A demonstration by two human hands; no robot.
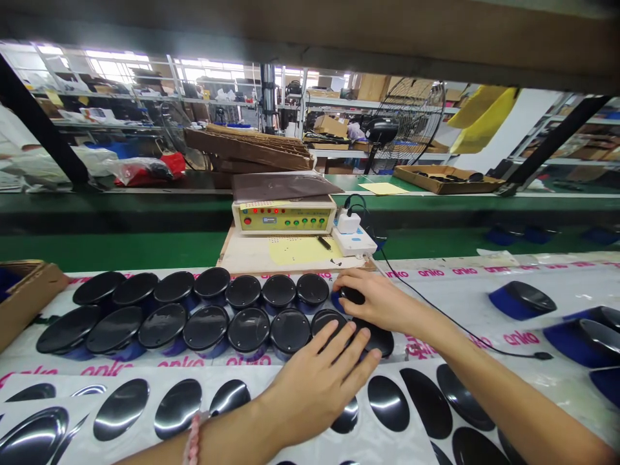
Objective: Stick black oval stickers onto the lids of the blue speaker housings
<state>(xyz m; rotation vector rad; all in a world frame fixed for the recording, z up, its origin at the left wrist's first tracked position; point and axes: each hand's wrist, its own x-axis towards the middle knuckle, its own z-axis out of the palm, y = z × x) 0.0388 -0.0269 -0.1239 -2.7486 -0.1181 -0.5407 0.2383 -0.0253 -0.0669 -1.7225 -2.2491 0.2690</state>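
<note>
Two rows of round, blue-sided cases with glossy black tops (pixel 249 329) stand side by side on the bench. My right hand (pixel 375 297) curls its fingers around a black-topped case (pixel 352 295) at the right end of the back row. Fingers apart, my left hand (pixel 324 374) reaches over the front row, its fingertips at the tops of the cases there; whether they press down cannot be seen. Partly under my left forearm lies a white sheet (pixel 271 381) bearing black oval discs (pixel 389 403). More dark discs (pixel 465 395) lie at the lower right.
A control box (pixel 285 216) with red lights and green buttons stands behind the rows, beside a white power strip (pixel 356 240). A black cable (pixel 453 316) crosses the bench on the right. More blue cases (pixel 523 300) stand at right; a cardboard box (pixel 33 297) is at left.
</note>
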